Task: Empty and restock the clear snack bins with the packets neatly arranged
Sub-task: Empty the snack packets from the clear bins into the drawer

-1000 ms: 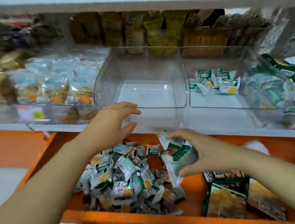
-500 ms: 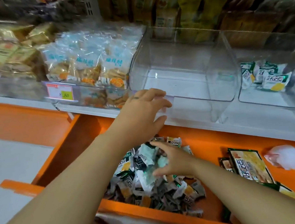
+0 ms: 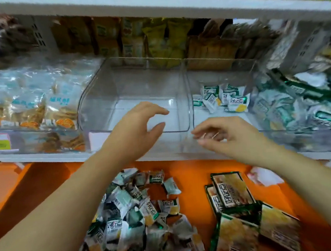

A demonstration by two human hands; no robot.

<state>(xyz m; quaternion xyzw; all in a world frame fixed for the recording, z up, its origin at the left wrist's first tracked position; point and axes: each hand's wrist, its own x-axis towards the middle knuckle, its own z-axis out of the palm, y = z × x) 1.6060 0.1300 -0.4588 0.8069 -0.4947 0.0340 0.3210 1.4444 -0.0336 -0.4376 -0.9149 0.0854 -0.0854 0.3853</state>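
An empty clear bin (image 3: 97,87) stands on the white shelf, centre. My left hand (image 3: 138,125) hovers at its front lip with fingers and thumb spread, holding nothing. My right hand (image 3: 227,136) is raised before the front of the neighbouring clear bin (image 3: 256,77), fingers loosely extended and blurred, with nothing in it. That bin holds a few green-and-white snack packets (image 3: 226,98) at the back. A heap of the same small packets (image 3: 141,223) lies on the orange ledge (image 3: 188,171) below my arms.
Larger green snack boxes (image 3: 235,205) lie on the ledge right of the heap. A bin of blue-labelled cracker bags (image 3: 38,104) stands left, a bin of green packets (image 3: 303,105) right. Yellow and brown bags fill the shelf's back. A white shelf edge (image 3: 150,6) runs overhead.
My right hand has left the heap on the ledge and risen to the front of the right bin with nothing in it. My left hand stays at the empty bin's lip.
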